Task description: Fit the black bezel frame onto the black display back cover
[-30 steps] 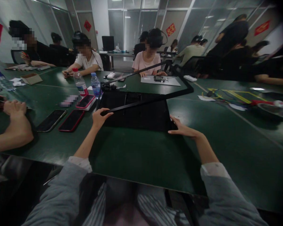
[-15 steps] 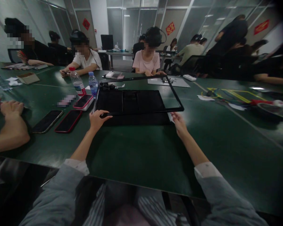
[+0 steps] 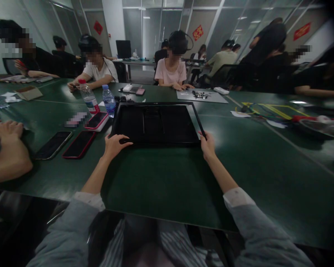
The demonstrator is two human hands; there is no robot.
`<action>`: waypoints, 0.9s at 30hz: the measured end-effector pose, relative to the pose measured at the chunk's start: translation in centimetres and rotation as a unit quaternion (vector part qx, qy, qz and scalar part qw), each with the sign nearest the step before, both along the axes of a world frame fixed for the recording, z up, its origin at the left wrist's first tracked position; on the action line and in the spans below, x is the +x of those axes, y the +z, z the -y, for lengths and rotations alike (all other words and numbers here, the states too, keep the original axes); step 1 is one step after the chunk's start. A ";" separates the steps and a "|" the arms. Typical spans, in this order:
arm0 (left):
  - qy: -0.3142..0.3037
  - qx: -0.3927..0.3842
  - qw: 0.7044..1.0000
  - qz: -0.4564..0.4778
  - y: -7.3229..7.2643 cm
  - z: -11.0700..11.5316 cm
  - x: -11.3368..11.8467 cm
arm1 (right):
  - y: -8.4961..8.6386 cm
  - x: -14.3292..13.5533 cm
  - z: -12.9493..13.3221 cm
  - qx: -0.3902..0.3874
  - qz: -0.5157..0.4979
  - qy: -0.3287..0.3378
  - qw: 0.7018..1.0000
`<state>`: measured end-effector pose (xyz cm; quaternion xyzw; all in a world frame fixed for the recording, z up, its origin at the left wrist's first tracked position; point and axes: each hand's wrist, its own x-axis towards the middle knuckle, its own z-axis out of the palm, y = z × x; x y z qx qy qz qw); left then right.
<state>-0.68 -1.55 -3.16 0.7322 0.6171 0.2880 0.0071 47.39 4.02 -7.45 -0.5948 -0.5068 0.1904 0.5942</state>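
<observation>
The black frame (image 3: 169, 104) is lying nearly level over the dark panel (image 3: 128, 120), in the middle of the near part of the bench (image 3: 161, 178). A moment ago it was slanting with its right end raised; now its outline is roughly matching the panel's, so the two pieces seem to be coming into line. Whether they are touching all round, the dim view is not letting anyone say for sure. The left hand (image 3: 114, 145) is pinching the near left corner, while the right hand (image 3: 208, 145) is gripping the frame's right side by the near corner. Bare bench is stretching toward the person and off to the right. The left side is offering less room: a red-edged phone (image 3: 79, 144) and a blue-capped bottle (image 3: 109, 101) are sitting near the frame.
</observation>
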 end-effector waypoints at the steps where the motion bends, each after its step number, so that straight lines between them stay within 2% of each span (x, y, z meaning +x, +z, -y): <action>1: -0.001 -0.005 1.000 -0.003 0.0 0.0 0.0 | -0.3 0.0 -0.2 -0.003 0.011 -0.004 1.000; 11: -0.031 -0.009 0.999 -0.039 0.6 0.1 0.7 | -1.4 0.6 -2.0 -0.020 0.039 -0.029 0.999; 14: -0.021 -0.006 0.999 -0.041 0.6 0.0 0.9 | -1.7 0.7 -2.1 -0.027 0.034 -0.030 0.999; 17: 0.026 0.035 0.999 -0.029 0.6 0.0 1.0 | -2.0 0.8 -2.0 -0.036 0.036 -0.027 0.998; 21: 0.163 0.080 0.983 0.020 0.5 -0.3 0.2 | -2.2 0.9 -2.3 -0.058 0.061 -0.039 0.996; 24: 0.250 0.032 0.967 0.040 0.3 -0.7 -0.8 | -2.5 1.0 -2.8 -0.066 0.104 -0.060 0.991; 27: 0.260 -0.037 0.964 0.038 0.1 -1.1 -1.4 | -2.8 1.1 -3.1 -0.047 0.126 -0.058 0.989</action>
